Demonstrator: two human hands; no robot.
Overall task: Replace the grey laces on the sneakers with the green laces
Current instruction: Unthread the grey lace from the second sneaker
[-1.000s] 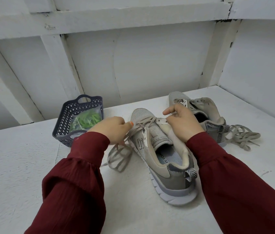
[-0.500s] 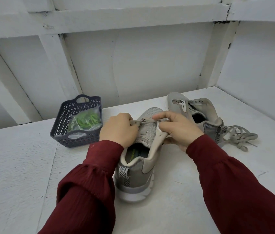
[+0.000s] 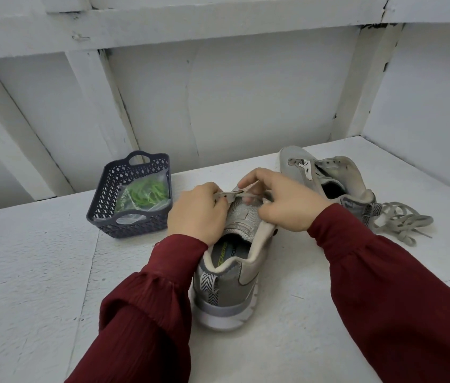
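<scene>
Head view: the grey lace (image 3: pixel 229 194) is pinched over the near sneaker (image 3: pixel 226 275) by the left hand (image 3: pixel 199 214) and the right hand (image 3: pixel 281 200), fingers curled. It is best drawn straight out with the shoe steadied; apparently one crossing is left. The green laces (image 3: pixel 146 193) lie in the basket (image 3: pixel 124 186).

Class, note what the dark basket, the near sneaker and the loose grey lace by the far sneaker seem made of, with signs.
Basket: likely moulded plastic, matt; pierced lattice walls, cut-out handle.
Near sneaker: mesh tongue, smooth panels perhaps synthetic leather, white sole probably rubber or foam.
Loose grey lace: flat woven textile, lying in limp loops.
</scene>
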